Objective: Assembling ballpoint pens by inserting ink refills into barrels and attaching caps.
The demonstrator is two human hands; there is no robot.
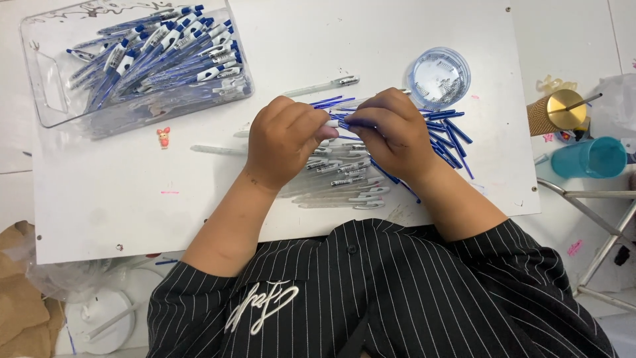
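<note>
clear tray [46,99] of finished pens sat far left; left hand [283,139] pinched a white pen barrel [331,123], its long axis running l-r, w/ right hand [392,132] just beside, fingers closed on a blue refill [346,123] meeting it end-on

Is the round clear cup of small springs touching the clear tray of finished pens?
Apart. The head view shows bare white board between the round cup and the clear tray.
</note>
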